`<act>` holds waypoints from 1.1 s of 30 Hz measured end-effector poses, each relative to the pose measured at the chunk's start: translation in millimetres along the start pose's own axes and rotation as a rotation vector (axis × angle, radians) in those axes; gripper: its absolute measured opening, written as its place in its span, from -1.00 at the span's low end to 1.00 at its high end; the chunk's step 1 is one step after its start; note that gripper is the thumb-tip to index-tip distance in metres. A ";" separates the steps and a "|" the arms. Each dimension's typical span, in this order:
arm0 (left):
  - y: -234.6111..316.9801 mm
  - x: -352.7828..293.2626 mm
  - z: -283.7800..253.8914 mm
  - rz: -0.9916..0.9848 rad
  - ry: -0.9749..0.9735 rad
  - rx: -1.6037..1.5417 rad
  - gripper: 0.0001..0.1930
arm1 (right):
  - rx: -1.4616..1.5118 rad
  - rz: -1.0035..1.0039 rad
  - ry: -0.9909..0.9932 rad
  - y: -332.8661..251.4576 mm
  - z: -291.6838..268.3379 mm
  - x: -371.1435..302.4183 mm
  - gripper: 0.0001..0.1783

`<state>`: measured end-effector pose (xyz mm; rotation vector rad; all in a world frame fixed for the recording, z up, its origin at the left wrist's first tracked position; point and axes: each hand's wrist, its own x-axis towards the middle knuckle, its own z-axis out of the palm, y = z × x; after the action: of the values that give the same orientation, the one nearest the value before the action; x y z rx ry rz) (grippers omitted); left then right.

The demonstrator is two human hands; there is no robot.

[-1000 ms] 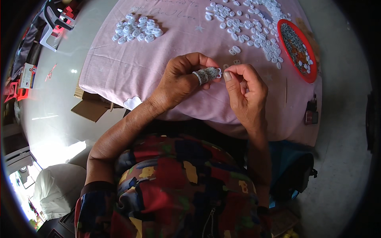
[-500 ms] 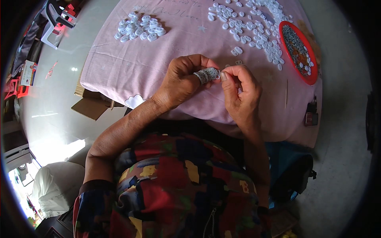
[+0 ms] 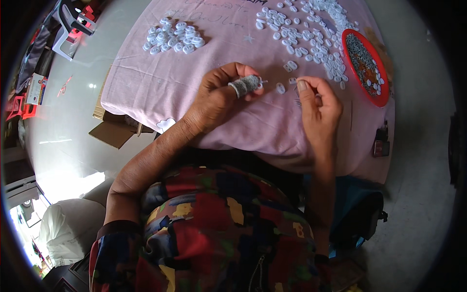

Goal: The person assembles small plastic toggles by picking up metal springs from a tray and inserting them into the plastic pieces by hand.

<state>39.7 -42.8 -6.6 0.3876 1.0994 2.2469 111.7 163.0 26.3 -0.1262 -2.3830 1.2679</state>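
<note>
My left hand [image 3: 214, 100] is wrapped round a short, grey speckled roll [image 3: 244, 86]. At the roll's right end a small pale tip sticks out past my fingers. To the right, apart from it, my right hand [image 3: 320, 104] has thumb and forefinger pinched together; whatever they hold is too small to make out. Just left of those fingertips lies a white oval piece with holes [image 3: 280, 88]. Another small white piece [image 3: 292, 81] is right beside the fingertips, and a pair of white ovals [image 3: 290, 65] rests a little farther off.
A pink cloth [image 3: 219, 58] covers the table. White oval pieces form a heap [image 3: 173, 36] at the far left and a wide scatter [image 3: 316, 44] at the far right. A red tray [image 3: 385, 97] holds small grey bits and several white pieces. A dark object [image 3: 382, 146] lies at the right edge.
My right hand has drawn away to the right from the roll's end. My left hand has shifted slightly left with the roll, uncovering white pieces between the hands.
</note>
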 end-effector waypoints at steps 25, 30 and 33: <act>-9.4 -1.0 9.3 0.059 -0.010 0.353 -0.87 | 0.505 0.343 -0.161 -4.6 7.9 -17.7 -0.76; -10.0 -1.7 15.1 0.070 0.036 0.384 -0.86 | 0.520 0.349 -0.158 -6.5 8.6 -18.5 -0.75; -12.1 -1.1 14.3 0.077 0.048 0.373 -0.85 | 0.532 0.339 -0.166 -5.9 10.7 -20.0 -0.74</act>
<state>52.3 -28.9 -7.3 0.5370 1.5580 2.1210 126.0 145.8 19.2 -0.2771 -2.1215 2.1002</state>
